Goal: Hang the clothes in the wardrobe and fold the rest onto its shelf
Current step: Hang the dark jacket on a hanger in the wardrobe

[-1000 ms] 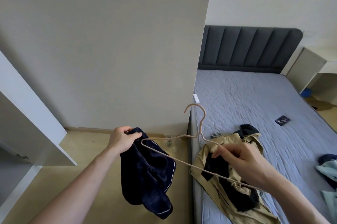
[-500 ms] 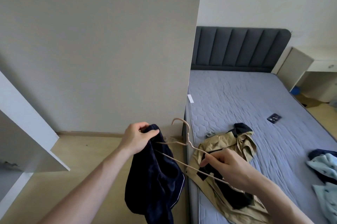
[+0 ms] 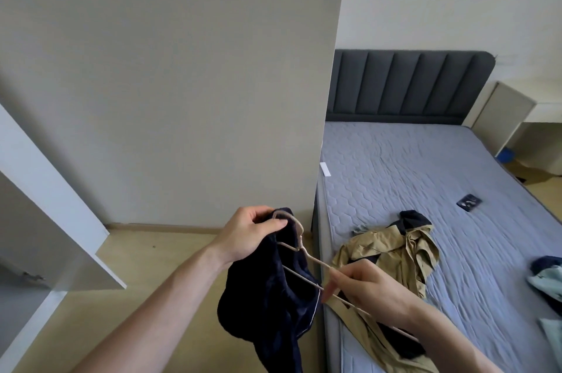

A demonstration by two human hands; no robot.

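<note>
Two hands work a thin beige wire hanger (image 3: 299, 263) into a dark navy garment with pale piping (image 3: 273, 296) at lower centre of the frame.

The left hand (image 3: 249, 232) has its grip clenched on the garment's top edge, thumb pressed beside the hanger's hook, and the cloth hangs down over the yellow wooden floor (image 3: 158, 275). The right hand (image 3: 368, 290) pinches the hanger's lower bar between thumb and fingertips, just right of the garment. Behind that hand a crumpled khaki jacket with dark lining (image 3: 392, 254) lies on the grey quilted mattress (image 3: 425, 178), draping over its near edge. A white wardrobe door (image 3: 45, 190) stands open at the left edge.
</note>
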